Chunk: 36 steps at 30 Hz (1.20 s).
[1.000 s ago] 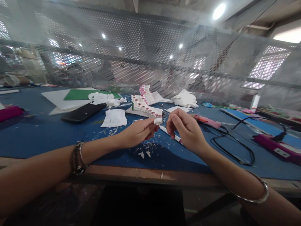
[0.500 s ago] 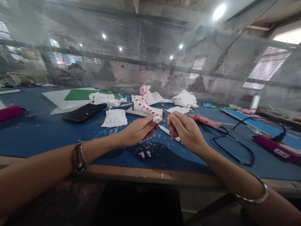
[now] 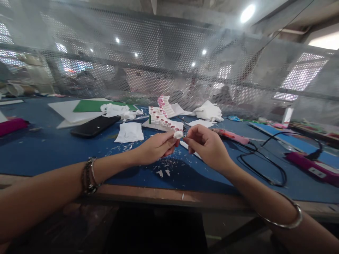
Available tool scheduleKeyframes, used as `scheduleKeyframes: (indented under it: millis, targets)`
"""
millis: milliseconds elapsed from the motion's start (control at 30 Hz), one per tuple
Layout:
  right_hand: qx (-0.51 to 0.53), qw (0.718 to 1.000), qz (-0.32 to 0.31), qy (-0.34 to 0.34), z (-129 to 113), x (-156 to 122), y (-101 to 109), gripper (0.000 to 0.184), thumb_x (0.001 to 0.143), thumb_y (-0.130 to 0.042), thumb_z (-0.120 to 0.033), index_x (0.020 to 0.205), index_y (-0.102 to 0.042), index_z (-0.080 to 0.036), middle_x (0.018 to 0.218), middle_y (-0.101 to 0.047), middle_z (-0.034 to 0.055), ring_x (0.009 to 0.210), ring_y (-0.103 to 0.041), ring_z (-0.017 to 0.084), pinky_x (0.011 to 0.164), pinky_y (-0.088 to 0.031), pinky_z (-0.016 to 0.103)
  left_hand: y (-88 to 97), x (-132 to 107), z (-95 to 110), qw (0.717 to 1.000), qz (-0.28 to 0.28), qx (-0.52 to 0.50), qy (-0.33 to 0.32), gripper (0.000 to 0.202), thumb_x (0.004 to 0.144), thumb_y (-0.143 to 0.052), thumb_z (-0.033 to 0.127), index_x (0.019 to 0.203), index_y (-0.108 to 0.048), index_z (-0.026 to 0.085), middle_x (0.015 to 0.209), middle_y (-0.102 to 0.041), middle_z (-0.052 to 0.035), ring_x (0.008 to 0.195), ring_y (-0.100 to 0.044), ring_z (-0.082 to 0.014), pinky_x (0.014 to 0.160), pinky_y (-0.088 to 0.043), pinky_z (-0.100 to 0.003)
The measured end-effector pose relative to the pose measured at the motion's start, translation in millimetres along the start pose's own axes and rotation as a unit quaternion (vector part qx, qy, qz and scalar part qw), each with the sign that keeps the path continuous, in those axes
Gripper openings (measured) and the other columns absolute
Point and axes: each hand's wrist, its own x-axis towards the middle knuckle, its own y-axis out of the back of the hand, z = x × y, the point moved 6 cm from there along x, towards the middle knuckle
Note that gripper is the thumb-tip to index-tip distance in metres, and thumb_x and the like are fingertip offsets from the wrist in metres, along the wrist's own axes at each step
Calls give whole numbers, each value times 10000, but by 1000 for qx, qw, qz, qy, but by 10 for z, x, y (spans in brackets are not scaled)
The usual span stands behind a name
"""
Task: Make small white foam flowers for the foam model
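My left hand (image 3: 156,149) is closed, pinching a small white ruffled piece (image 3: 178,134) that looks like crumpled paper at its fingertips. Close to the right of that piece, my right hand (image 3: 208,146) is held in a pinch, thumb against forefinger; what lies between them, if anything, is too small to make out. White scraps (image 3: 163,173) litter the blue tabletop below the hands. Just beyond them stands a pleated white holder (image 3: 159,115) bearing rows of small pink and dark red pieces. A white stick-like strip (image 3: 194,151) lies partly behind my right hand.
A black phone (image 3: 95,126), a folded white tissue (image 3: 129,132) and a green sheet (image 3: 88,106) lie to the left. White sheets (image 3: 208,111) are piled at the back. On the right are a pink-handled glue gun (image 3: 234,136), a black cable (image 3: 261,174) and a purple power strip (image 3: 314,167).
My right hand has moved slightly left toward the white piece, its thumb and forefinger now stretched toward it. My left hand has barely moved.
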Motion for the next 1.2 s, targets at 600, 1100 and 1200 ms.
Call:
scheduleKeyframes:
  millis: [600, 1100, 1200]
  targets:
    - [17, 999, 14, 35, -58, -19, 24, 153, 779, -499, -267, 667, -441, -182, 495, -493, -59, 440, -467, 46, 448, -371, 191, 9, 6, 23, 999, 1, 28, -17, 245, 892, -239, 244, 721, -399, 171, 491, -389, 56, 434, -376, -68, 491, -327, -210]
    - [32, 998, -34, 50, -83, -29, -51, 140, 697, -608, -240, 803, -572, -156, 684, -596, -8, 605, -558, 67, 550, -465, 181, -92, -12, 38, 997, -63, 37, -16, 294, 882, -247, 290, 632, -353, 180, 478, -398, 42, 426, -357, -73, 464, -304, -214]
    - [64, 997, -39, 32, -68, -27, -60, 108, 688, -616, -225, 770, -590, -159, 671, -626, -12, 552, -559, 54, 509, -460, 171, -104, -17, 46, 997, -77, 20, -15, 298, 888, -235, 295, 655, -375, 174, 474, -393, 42, 427, -355, -69, 458, -306, -205]
